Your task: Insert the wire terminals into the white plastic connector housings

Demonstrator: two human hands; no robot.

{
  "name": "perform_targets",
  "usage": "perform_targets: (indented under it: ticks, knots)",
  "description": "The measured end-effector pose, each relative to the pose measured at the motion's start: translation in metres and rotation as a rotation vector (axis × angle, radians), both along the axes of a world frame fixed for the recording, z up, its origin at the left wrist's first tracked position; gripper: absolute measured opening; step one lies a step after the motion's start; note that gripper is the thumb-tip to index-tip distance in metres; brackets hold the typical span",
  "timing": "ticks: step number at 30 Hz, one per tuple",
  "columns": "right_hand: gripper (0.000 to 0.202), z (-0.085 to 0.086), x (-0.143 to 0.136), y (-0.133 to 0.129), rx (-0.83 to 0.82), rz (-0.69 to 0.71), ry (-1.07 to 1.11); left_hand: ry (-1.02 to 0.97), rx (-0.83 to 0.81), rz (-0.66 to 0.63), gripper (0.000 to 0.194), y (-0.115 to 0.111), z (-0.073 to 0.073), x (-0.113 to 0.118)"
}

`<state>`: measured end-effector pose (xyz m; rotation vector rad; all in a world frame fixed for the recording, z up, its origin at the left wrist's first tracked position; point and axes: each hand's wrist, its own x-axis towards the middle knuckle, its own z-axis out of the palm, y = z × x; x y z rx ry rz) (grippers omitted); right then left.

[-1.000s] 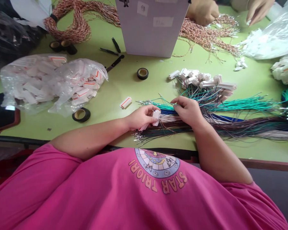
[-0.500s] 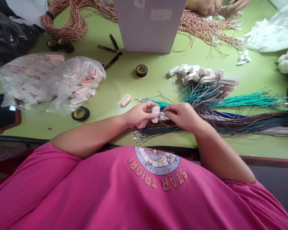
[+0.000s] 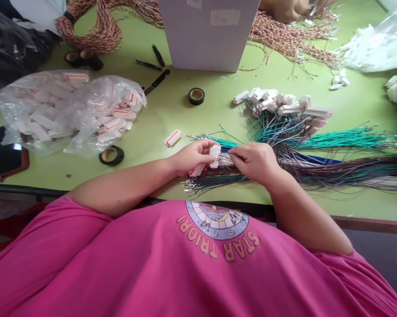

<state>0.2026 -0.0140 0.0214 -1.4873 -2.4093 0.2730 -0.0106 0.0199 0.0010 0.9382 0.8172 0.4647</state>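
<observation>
My left hand (image 3: 196, 157) is closed on a white plastic connector housing (image 3: 214, 156), held upright between thumb and fingers. Below the same hand a second white housing with a red stripe (image 3: 197, 170) shows; whether the palm grips it I cannot tell. Close by on the right, my right hand (image 3: 254, 162) is pinched, fingertips level with the held housing and a small gap away. Whatever is in that pinch is too small to make out. Under both hands run loose wires (image 3: 304, 169) in brown, white, blue and green, with metal terminals (image 3: 193, 187) at their left ends.
One housing (image 3: 172, 138) lies alone left of the wires. Wired housings (image 3: 280, 102) are heaped behind my right hand. Bags of housings (image 3: 36, 110), tape rolls (image 3: 196, 96), a knife (image 3: 158, 80) and a grey box (image 3: 208, 39) stand around. Another person's hand (image 3: 284, 9) works at twisted wires.
My right hand has shifted slightly right, and its fingers are drawn tighter together. My left hand keeps the housing almost in place. The other person's hands have moved up.
</observation>
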Motion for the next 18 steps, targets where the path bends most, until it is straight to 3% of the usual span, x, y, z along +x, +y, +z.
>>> perform_targets:
  ticks: [5, 9, 18]
  knots:
    - [0.033, -0.006, -0.007, -0.002, -0.005, 0.048, -0.064, 0.050, 0.034, 0.002, 0.034, -0.002, 0.000, 0.002]
    - [0.031, -0.013, -0.016, -0.003, -0.116, 0.045, -0.056, 0.087, 0.067, -0.024, 0.034, -0.004, 0.004, 0.005]
    - [0.026, -0.008, -0.018, 0.002, -0.307, -0.091, 0.228, 0.150, 0.157, -0.032, 0.032, -0.006, 0.005, 0.008]
